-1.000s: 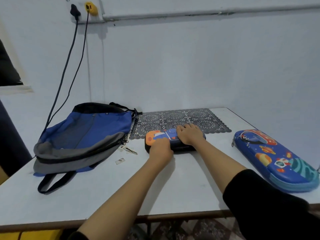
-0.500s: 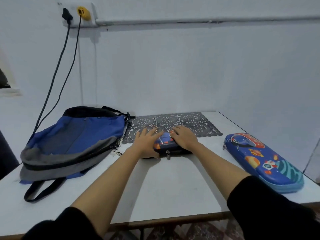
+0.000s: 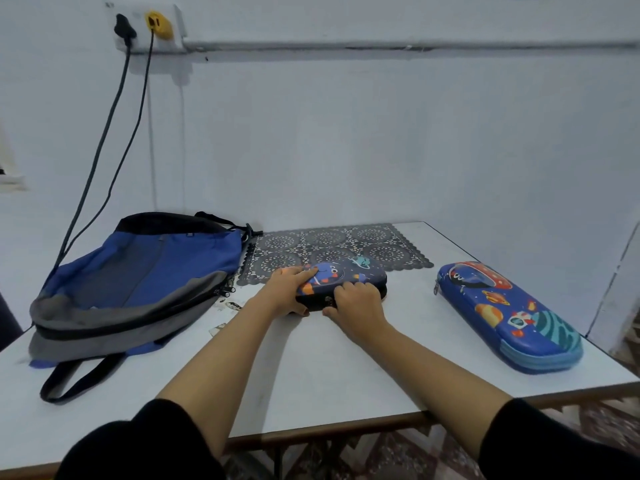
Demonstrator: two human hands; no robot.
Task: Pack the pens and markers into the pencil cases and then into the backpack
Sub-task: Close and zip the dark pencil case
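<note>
A dark blue pencil case (image 3: 349, 273) with cartoon prints lies closed on the white table (image 3: 329, 372), partly on a lace mat. My left hand (image 3: 289, 289) grips its left end, fingers over the lid and thumb under the front edge. My right hand (image 3: 356, 301) rests on its front edge by the zipper pulls, fingers curled over it. A larger blue space-print pencil case (image 3: 509, 315) lies closed on the right of the table. A blue and grey backpack (image 3: 131, 282) lies flat on the left. No loose pens or markers are visible.
A dark lace mat (image 3: 346, 244) lies against the wall behind the small case. Small paper scraps (image 3: 230, 305) sit beside the backpack's zippers. Two cables (image 3: 104, 143) hang from a wall socket down behind the backpack. The table's right edge is close to the large case.
My right hand slid from the top of the small case to its front edge at the zipper. My left hand moved over the case's left end, uncovering the lid's right part.
</note>
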